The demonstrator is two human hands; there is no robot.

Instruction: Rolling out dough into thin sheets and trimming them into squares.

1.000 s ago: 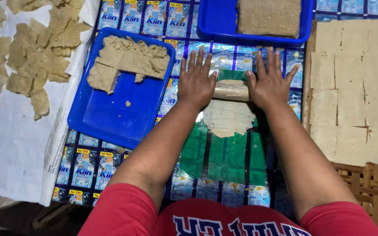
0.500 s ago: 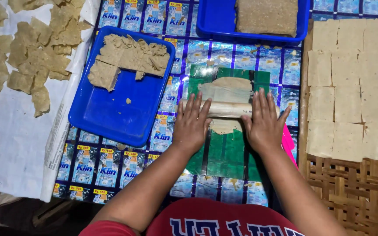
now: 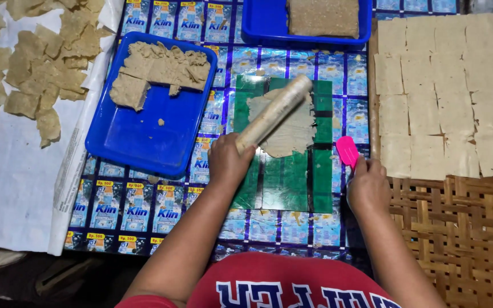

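A pale rolling pin is held by its near end in the left hand, whose fingers are wrapped tight around it. The pin is tilted, its far end pointing up and to the right, and it lies across a thin, flattened sheet of greyish-tan dough with ragged edges. That dough is spread on a green plastic sheet, which is laid over a table covering of blue printed sachets.

A small pink scraper is gripped at its lower end by the right hand, fingers closed on it, just beside the green sheet's right edge.

To the left, a blue tray is seen with a broken slab of the same dough (rougher and thicker). A second blue tray stands at the top. Cut dough squares are laid out on a woven mat at the right, and torn pieces lie on white paper at the far left.
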